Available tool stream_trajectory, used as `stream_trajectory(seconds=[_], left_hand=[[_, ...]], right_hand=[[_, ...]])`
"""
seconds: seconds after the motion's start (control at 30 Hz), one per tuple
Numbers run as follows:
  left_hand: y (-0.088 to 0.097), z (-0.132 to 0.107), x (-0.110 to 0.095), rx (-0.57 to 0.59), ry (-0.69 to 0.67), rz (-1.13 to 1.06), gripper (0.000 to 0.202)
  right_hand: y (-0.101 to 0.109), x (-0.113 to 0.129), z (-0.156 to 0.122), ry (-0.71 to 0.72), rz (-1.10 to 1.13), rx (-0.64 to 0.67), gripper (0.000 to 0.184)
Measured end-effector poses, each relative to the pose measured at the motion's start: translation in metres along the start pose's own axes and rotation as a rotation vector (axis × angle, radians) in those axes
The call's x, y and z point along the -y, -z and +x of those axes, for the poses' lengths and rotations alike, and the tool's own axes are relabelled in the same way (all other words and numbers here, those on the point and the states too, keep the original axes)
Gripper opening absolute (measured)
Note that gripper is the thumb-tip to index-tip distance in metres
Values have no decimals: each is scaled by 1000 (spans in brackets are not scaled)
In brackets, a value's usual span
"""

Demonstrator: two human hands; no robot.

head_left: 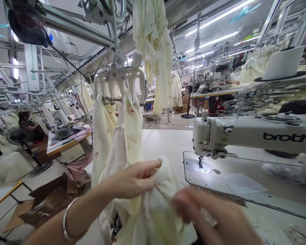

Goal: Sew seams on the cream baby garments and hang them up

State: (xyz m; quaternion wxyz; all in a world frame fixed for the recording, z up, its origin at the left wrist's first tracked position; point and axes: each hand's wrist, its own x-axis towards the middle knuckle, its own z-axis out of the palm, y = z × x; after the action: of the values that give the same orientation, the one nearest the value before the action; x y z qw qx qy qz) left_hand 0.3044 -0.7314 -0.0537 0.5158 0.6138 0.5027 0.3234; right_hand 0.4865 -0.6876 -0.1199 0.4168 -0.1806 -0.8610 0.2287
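My left hand (132, 180) pinches a fold of cream fabric (155, 211) at the bottom centre; a silver bangle sits on that wrist. My right hand (191, 204) is blurred by motion against the same cloth, and its fingers cannot be made out. The cream fabric carries small red prints and hangs from a white overhead hanger clamp (122, 81). More cream pieces (104, 136) hang from that clamp just left of my hands.
A white Brother sewing machine (244, 134) stands on the table (244, 183) to the right, its needle above the plate (199, 165). Another cream garment (155, 51) hangs overhead. Other people sit at stations far left (28, 126) and far right (223, 76). Cardboard (46, 204) lies on the floor.
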Motion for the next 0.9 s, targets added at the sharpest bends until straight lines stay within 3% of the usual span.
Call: stream_trajectory(seconds=[0.03,0.1,0.17,0.23,0.3,0.37,0.43,0.57,0.67,0.77,0.9], left_hand=[[3,-1,-9,57,11,-11,24],[7,-2,-26,174,45,-48,23],[7,-1,-39,223,51,-62,24],[6,-1,-43,219,58,-88,29],[8,-2,-41,192,69,-128,35],[14,-5,-34,138,58,-90,39],[24,-7,-24,44,35,66,32],[39,-6,-7,-139,44,349,19],[42,-4,-2,-17,66,201,23],[38,-5,-1,99,-3,-10,29],[26,-8,1,163,-120,-133,38]], right_hand=[[16,-3,14,-23,-5,-84,19],[38,-12,40,3,32,-96,25],[43,-24,58,-12,241,124,29],[38,-36,67,-82,535,430,24],[34,-45,69,-162,691,548,21],[38,-50,70,-202,685,455,22],[51,-51,75,-207,592,265,25],[77,-44,92,-91,320,-14,20],[83,-40,103,57,8,-128,18],[75,-41,108,76,-225,-231,22],[54,-42,111,-22,-99,-130,29]])
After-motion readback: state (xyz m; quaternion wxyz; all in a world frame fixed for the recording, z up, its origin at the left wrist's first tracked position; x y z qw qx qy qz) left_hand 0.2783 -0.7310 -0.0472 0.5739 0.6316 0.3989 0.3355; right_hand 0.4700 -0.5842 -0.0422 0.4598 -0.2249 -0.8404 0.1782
